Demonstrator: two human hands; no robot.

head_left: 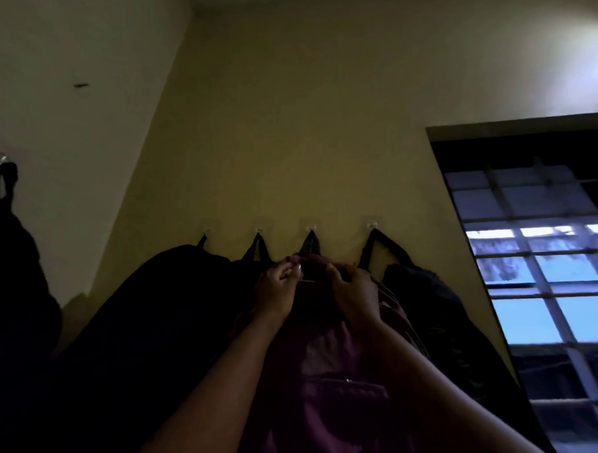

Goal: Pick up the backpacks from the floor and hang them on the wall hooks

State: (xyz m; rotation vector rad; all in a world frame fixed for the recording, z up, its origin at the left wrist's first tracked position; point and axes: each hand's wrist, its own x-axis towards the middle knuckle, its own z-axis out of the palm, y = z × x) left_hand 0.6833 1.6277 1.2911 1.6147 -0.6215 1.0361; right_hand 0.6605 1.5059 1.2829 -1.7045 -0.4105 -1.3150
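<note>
A maroon backpack (335,389) hangs in front of me, its dark top loop reaching up to a small clear wall hook (311,226). My left hand (276,289) and my right hand (353,294) both grip the bag's top edge, just below that hook. A large black backpack (151,335) hangs to the left, with straps on two hooks (258,230). Another dark backpack (431,309) hangs to the right from its own hook (372,224). The room is dim and the bags' details are hard to make out.
A further dark bag (8,259) hangs from a hook on the left wall, past the corner. A barred window (546,277) in a dark frame fills the right side. A bright light glares at the upper right.
</note>
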